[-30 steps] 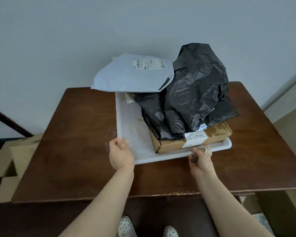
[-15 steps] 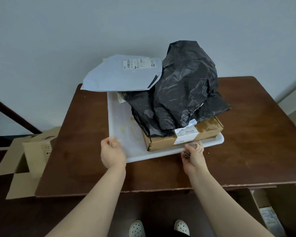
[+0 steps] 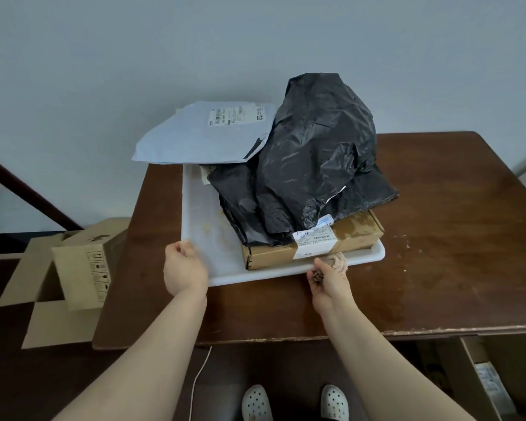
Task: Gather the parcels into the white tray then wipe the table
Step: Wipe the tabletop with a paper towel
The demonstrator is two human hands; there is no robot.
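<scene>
Tray point(image 3: 201, 226): white, flat on the brown counter point(image 3: 453, 238). Lay straight ahead of both hands, near rim touching them. Seemed to run its long axis left to right (hard to swear to, given the foreshortening), skewed, right end farther off.

Left hand point(image 3: 184, 268): gripped the near left corner, fingers curled over the rim. Right hand point(image 3: 328, 281): met the near rim toward the middle, clenched round a beige wad of cloth point(image 3: 337, 261). Could not tell whether any finger also hooked the rim. Neither hand nearer, then; one posted at each side of the load.

Counted one tray, one cloth, two hands. Parcels, all in or over the tray: one cardboard box point(image 3: 346, 238) along the near right side, one grey mailer point(image 3: 204, 132) overhanging the far left corner, black plastic bags point(image 3: 316, 153) heaped on the box (one or two, hard to tell among the folds). Saw no parcel left outside it.

Judged the gathering done and the wiping next, likely with the tray slid aside first.
</scene>
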